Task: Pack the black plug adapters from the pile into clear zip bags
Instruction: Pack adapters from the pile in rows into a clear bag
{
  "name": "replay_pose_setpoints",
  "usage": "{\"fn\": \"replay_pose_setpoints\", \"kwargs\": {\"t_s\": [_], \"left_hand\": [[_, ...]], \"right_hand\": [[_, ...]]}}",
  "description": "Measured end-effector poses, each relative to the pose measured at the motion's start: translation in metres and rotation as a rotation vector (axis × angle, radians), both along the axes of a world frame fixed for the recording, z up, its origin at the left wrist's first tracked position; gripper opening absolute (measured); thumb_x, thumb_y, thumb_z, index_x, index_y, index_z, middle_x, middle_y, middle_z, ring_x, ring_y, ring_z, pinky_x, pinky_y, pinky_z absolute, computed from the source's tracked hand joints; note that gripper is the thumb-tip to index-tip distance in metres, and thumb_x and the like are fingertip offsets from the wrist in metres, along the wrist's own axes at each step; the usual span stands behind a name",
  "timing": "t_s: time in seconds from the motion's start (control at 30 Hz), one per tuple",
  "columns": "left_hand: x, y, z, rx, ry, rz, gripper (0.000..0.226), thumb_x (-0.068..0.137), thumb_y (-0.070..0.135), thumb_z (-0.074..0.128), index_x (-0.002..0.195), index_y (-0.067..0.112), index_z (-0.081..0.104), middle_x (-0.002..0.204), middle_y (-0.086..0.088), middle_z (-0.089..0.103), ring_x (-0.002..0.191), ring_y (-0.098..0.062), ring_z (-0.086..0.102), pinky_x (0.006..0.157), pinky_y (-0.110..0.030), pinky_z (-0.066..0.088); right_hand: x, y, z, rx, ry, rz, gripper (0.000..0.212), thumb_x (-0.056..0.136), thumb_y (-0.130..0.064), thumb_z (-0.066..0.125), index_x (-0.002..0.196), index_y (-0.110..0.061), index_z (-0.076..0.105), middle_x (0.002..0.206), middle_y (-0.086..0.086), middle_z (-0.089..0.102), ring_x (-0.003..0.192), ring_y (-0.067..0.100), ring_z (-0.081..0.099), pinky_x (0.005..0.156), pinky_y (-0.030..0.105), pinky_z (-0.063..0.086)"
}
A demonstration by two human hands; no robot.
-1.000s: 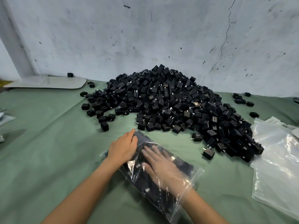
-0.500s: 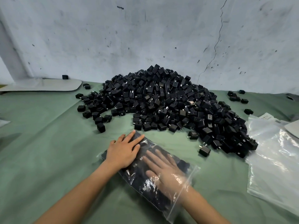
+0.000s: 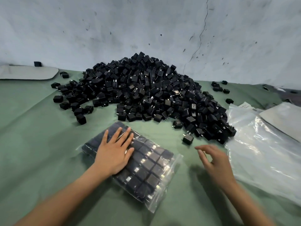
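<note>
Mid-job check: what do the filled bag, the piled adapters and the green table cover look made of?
Filled bag: thin clear plastic film, glossy; it glints, wrinkles and shows its contents. Adapters: likely hard moulded plastic, matte black, with small shiny prongs, probably metal. Table cover: looks like green cloth, matte, lying in soft creases.

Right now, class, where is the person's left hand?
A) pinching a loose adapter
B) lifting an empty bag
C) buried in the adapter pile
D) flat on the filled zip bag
D: the left hand lies flat, fingers straight, on the filled zip bag; the right hand hovers beside it, empty.
</note>
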State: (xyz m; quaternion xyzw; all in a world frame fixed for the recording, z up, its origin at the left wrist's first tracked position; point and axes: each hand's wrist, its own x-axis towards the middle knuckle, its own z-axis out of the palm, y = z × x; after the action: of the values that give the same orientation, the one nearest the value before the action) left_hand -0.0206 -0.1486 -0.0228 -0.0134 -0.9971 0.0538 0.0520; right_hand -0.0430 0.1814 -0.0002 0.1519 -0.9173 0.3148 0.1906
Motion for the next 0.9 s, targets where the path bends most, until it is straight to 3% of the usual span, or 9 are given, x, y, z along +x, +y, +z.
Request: {"fn": "replay_pose_setpoints", "kwargs": {"t_s": [0.13, 0.2, 0.33, 0.43, 0.53, 0.6, 0.73, 0.8, 0.9], "left_hand": [[0.001, 0.001, 0.002, 0.027, -0.022, 0.000, 0.060, 0.097, 0.056, 0.002, 0.152, 0.034, -0.011, 0.155, 0.016, -0.024, 0.146, -0.013, -0.018, 0.117, -0.048, -0.010], [0.002, 0.001, 0.002, 0.039, -0.015, -0.002, 0.060, 0.098, 0.055, 0.002, 0.152, 0.034, -0.011, 0.154, 0.015, -0.024, 0.147, -0.013, -0.017, 0.117, -0.048, -0.010], [0.002, 0.001, 0.002, 0.043, -0.017, -0.005, 0.059, 0.099, 0.055, 0.004, 0.153, 0.033, -0.008, 0.153, 0.015, -0.023, 0.148, -0.014, -0.014, 0.118, -0.049, -0.008], [0.001, 0.001, 0.000, 0.050, -0.016, -0.007, 0.060, 0.098, 0.055, 0.004, 0.153, 0.033, -0.006, 0.152, 0.015, -0.023, 0.148, -0.015, -0.013, 0.117, -0.049, -0.007], [0.003, 0.001, 0.005, 0.077, -0.027, -0.006, 0.060, 0.099, 0.055, 0.009, 0.154, 0.032, -0.002, 0.155, 0.014, -0.018, 0.148, -0.015, -0.011, 0.117, -0.049, -0.006], [0.005, 0.002, 0.016, 0.124, -0.061, -0.005, 0.061, 0.101, 0.053, 0.018, 0.155, 0.032, 0.000, 0.159, 0.013, -0.013, 0.148, -0.013, -0.010, 0.118, -0.047, -0.007], [0.029, 0.024, 0.042, 0.740, 0.057, -0.076, 0.066, 0.095, 0.040, 0.052, 0.148, 0.046, 0.014, 0.156, 0.023, 0.015, 0.144, 0.003, 0.009, 0.120, -0.030, 0.009], [0.053, 0.051, 0.054, 1.021, 0.100, -0.234, 0.070, 0.089, 0.038, 0.060, 0.141, 0.062, 0.020, 0.148, 0.039, 0.023, 0.136, 0.015, 0.019, 0.111, -0.012, 0.017], [0.075, 0.085, 0.058, 1.262, 0.094, -0.365, 0.059, 0.085, 0.024, 0.069, 0.132, 0.053, 0.048, 0.135, 0.031, 0.049, 0.126, 0.006, 0.045, 0.104, -0.016, 0.038]], "right_hand": [[-0.042, -0.018, -0.003, 0.073, -0.234, -0.009, 0.051, 0.088, 0.007, 0.051, 0.130, -0.021, 0.058, 0.141, 0.000, 0.046, 0.120, 0.022, 0.051, 0.096, 0.026, 0.038], [-0.055, -0.026, -0.010, 0.187, -0.360, -0.028, 0.059, 0.089, 0.005, 0.047, 0.139, -0.025, 0.047, 0.149, 0.000, 0.035, 0.130, 0.022, 0.042, 0.103, 0.029, 0.035], [-0.063, -0.037, -0.017, 0.255, -0.380, -0.155, 0.050, 0.090, -0.010, 0.055, 0.138, -0.023, 0.046, 0.121, 0.009, 0.052, 0.115, 0.027, 0.048, 0.096, 0.034, 0.041], [-0.063, -0.039, -0.018, 0.232, -0.349, -0.199, 0.043, 0.088, -0.023, 0.065, 0.128, -0.021, 0.051, 0.118, 0.006, 0.052, 0.110, 0.026, 0.052, 0.094, 0.037, 0.044], [-0.059, -0.039, -0.016, 0.087, -0.350, -0.180, 0.038, 0.083, -0.018, 0.071, 0.118, -0.014, 0.056, 0.119, 0.006, 0.052, 0.107, 0.024, 0.054, 0.091, 0.032, 0.042], [-0.048, -0.042, -0.010, -0.100, -0.350, -0.171, 0.034, 0.079, -0.017, 0.076, 0.108, -0.013, 0.058, 0.108, 0.006, 0.061, 0.093, 0.021, 0.058, 0.079, 0.029, 0.044], [-0.006, -0.059, 0.019, -0.644, -0.347, -0.094, 0.027, 0.074, -0.026, 0.080, 0.092, -0.019, 0.059, 0.083, 0.002, 0.065, 0.068, 0.015, 0.059, 0.062, 0.025, 0.046], [0.023, -0.073, 0.034, -0.708, -0.396, 0.039, 0.033, 0.071, -0.041, 0.079, 0.083, -0.014, 0.064, 0.063, 0.000, 0.063, 0.053, 0.010, 0.055, 0.050, 0.022, 0.043], [0.056, -0.094, 0.042, -0.727, -0.501, 0.204, 0.048, 0.071, -0.049, 0.076, 0.069, -0.003, 0.063, 0.046, 0.000, 0.051, 0.041, 0.012, 0.043, 0.040, 0.018, 0.034]]}}
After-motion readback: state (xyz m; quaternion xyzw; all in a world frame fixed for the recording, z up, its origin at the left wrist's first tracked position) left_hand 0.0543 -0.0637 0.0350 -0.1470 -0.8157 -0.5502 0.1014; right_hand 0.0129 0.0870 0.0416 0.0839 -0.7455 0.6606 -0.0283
